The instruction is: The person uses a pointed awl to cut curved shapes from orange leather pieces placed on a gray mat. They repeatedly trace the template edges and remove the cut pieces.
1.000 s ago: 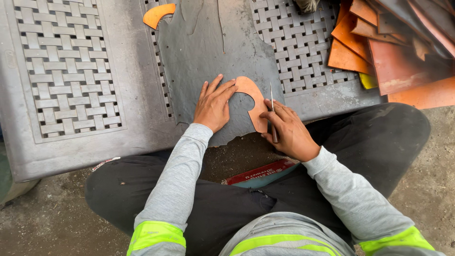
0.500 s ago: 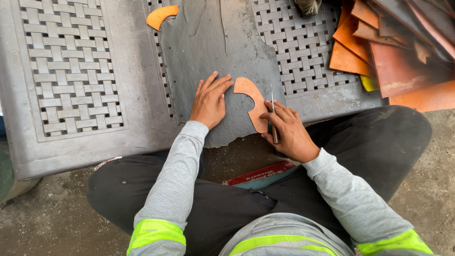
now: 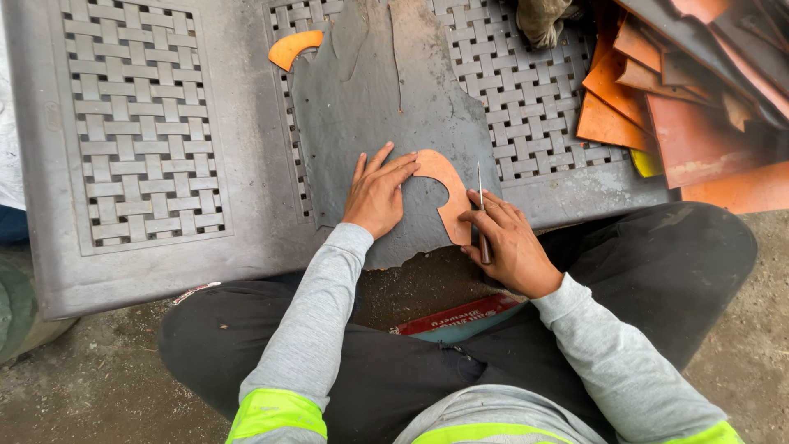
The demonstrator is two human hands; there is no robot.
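Grey woven-pattern table (image 3: 148, 148): grey sheet (image 3: 386, 99) bearing orange template (image 3: 448, 193); left hand (image 3: 376, 196) flat, fingers spread, pinning template; right hand (image 3: 505, 242) clamped on knife (image 3: 482, 214) beside template; likely slip hazard toward pinning fingers.

Grey lattice-patterned plastic panel (image 3: 140, 140) on bare dirt floor (image 3: 107, 386); flat daylight — orange sheet offcuts (image 3: 690, 140) stacked beside

Your left hand (image 3: 378, 196) lies flat, fingers spread forward; your right hand (image 3: 505, 242) is curled in a pinching grip, both forearms extended.
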